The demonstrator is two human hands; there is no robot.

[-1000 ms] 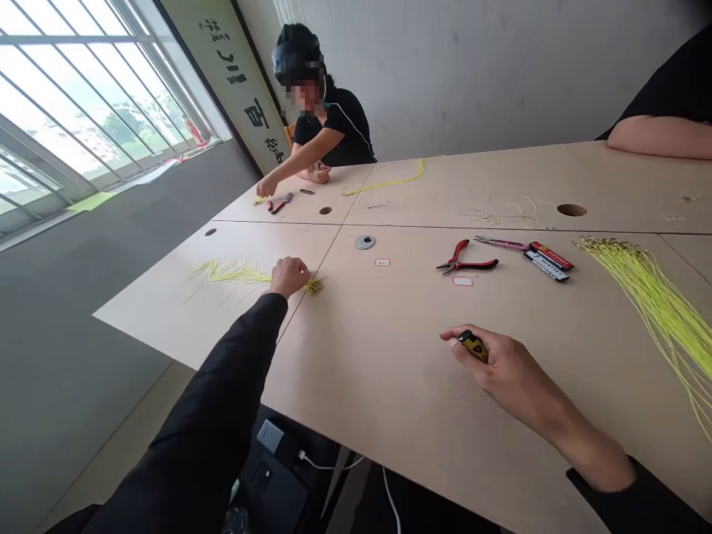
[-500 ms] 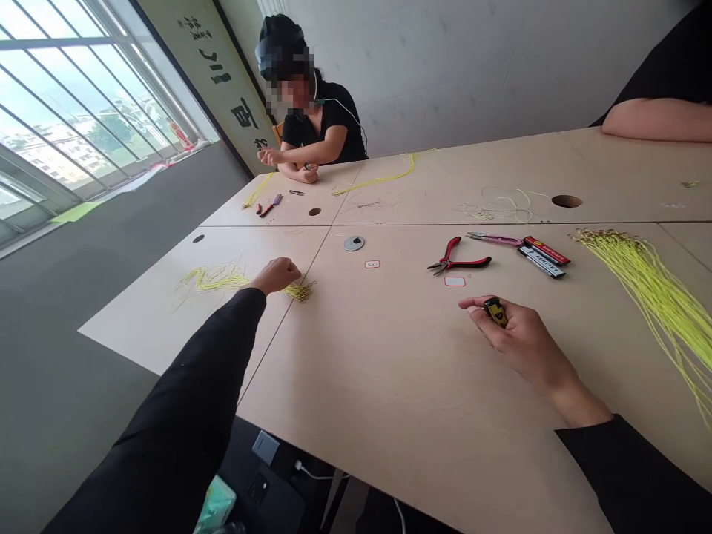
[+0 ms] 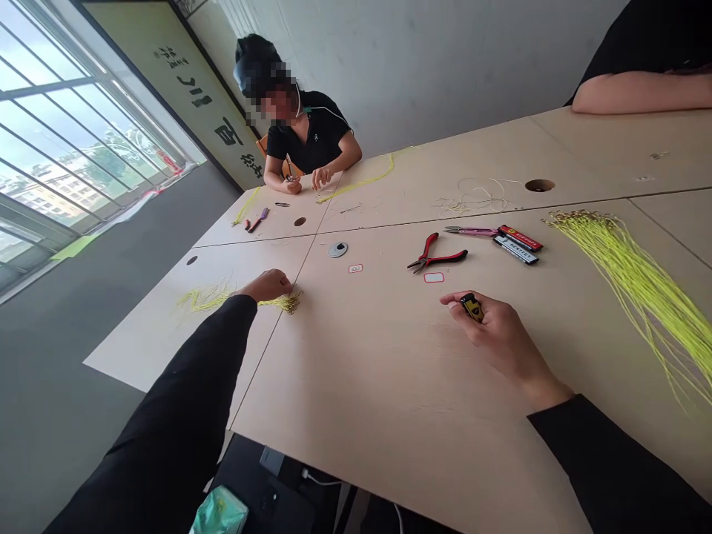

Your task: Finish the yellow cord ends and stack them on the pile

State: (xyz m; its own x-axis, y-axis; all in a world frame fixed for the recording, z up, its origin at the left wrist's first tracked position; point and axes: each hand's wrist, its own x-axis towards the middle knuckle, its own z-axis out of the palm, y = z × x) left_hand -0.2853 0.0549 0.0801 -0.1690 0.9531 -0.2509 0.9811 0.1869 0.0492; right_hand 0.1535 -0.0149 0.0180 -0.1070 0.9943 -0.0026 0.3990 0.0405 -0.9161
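One green packet (image 3: 219, 512) lies below the table (image 3: 356, 386), its contents hidden. The left hand (image 3: 268, 285) curls beside gold-tipped yellow cords (image 3: 288, 302), its grip unclear; the right hand (image 3: 500, 334) pinches a small yellow lighter (image 3: 472, 307) between thumb and fingers. Near the pliers (image 3: 437, 257) lies a lighter labelled BENTLEY (image 3: 516, 250).

Red-handled pliers (image 3: 437, 257) sit ahead of the right hand (image 3: 498, 337), with yellow cords (image 3: 639, 297) to its right and tabletop (image 3: 361, 356) between
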